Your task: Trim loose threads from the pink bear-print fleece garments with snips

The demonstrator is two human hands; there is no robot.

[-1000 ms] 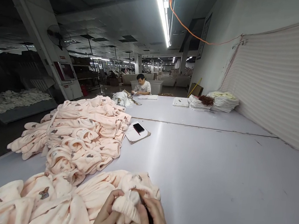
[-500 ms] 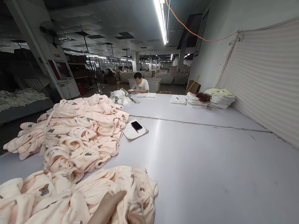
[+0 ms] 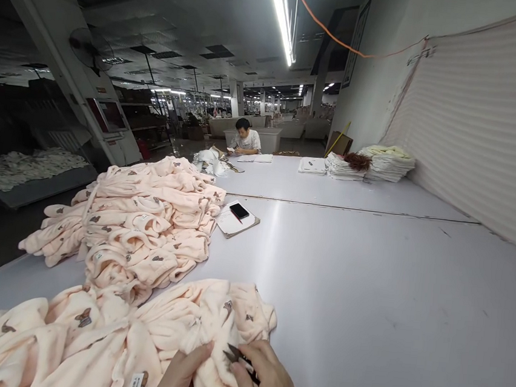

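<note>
The bottom edge crops your left hand (image 3: 182,369), its fingers mostly hidden by pale-pink fleece (image 3: 217,308), while your right hand (image 3: 271,377) covers much of the dark snips (image 3: 236,354). You can't read the white label (image 3: 137,382); the seated co-worker's (image 3: 250,139) handwork is too small to tell.

Pink garments (image 3: 106,349) and a notepad (image 3: 231,227) lie on the table (image 3: 366,301)

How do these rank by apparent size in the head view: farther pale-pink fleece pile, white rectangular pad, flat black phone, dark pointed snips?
1. Farther pile
2. Pad
Unranked: phone and snips; the snips sit nearer and are partly covered by the right hand.
</note>
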